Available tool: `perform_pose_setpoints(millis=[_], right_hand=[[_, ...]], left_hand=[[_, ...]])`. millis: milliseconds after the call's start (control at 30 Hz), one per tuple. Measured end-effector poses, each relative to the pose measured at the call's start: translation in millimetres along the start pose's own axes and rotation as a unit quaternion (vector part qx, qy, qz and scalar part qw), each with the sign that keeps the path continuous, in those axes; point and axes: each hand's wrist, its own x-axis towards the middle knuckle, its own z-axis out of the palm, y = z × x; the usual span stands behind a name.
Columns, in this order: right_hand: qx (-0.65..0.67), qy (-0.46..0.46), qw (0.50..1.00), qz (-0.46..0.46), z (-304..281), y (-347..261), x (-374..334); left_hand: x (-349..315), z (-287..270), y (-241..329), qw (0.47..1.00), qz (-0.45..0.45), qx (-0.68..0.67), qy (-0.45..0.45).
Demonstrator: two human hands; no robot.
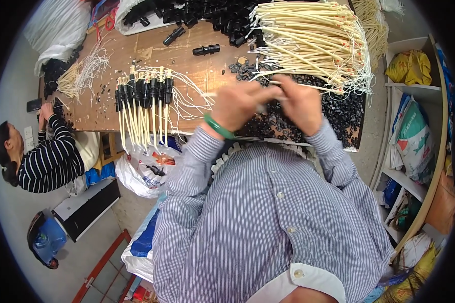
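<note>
Head view: left hand (240, 103) and right hand (301, 103) both pinch shut on a thin cream plastic tube (213, 94); it looks light and bendy, best gripped near its end.

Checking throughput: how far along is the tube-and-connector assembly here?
Done: a row of cream tubes with black connectors lies at the table edge. In hand: left hand and right hand meet over a thin cream piece, blurred. Left: a large bundle of cream tubes and a heap of small black parts.

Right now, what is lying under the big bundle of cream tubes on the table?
Under the bundle of cream tubes lie small black parts on the wooden table. Whatever lies beneath the bundle's middle is covered.
</note>
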Motion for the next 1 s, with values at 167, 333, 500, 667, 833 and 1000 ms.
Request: perform_pose_setpoints(millis=[167, 333, 500, 667, 833, 1000], right_hand=[[0.448, 0.055, 0.892, 0.034, -0.8, 19.3, 4.6], [0.497, -0.187, 0.843, 0.084, -25.2, -11.0, 14.3], [0.233, -0.142, 0.954, 0.121, 10.5, -28.7, -5.8], [0.117, -0.042, 0.991, 0.059, 12.8, -27.2, -9.4], [0.141, -0.005, 0.988, 0.058, 11.4, -25.2, -4.1], [0.162, -0.052, 0.985, 0.038, 18.3, -19.1, -7.7]], left_hand=[[-25.2, 14.5, -21.7, 0.981, -0.192, 0.010, 0.010], [-13.9, -10.5, -13.6, 0.734, -0.490, -0.470, 0.009], [-25.7, -0.1, -1.3, 0.843, -0.373, -0.386, 0.021], [-29.5, 6.3, -4.7, 0.940, -0.294, -0.171, 0.005], [-25.4, 0.8, -4.4, 0.946, -0.286, -0.141, -0.054], [-23.5, 4.5, -1.7, 0.963, -0.210, -0.168, -0.027]])
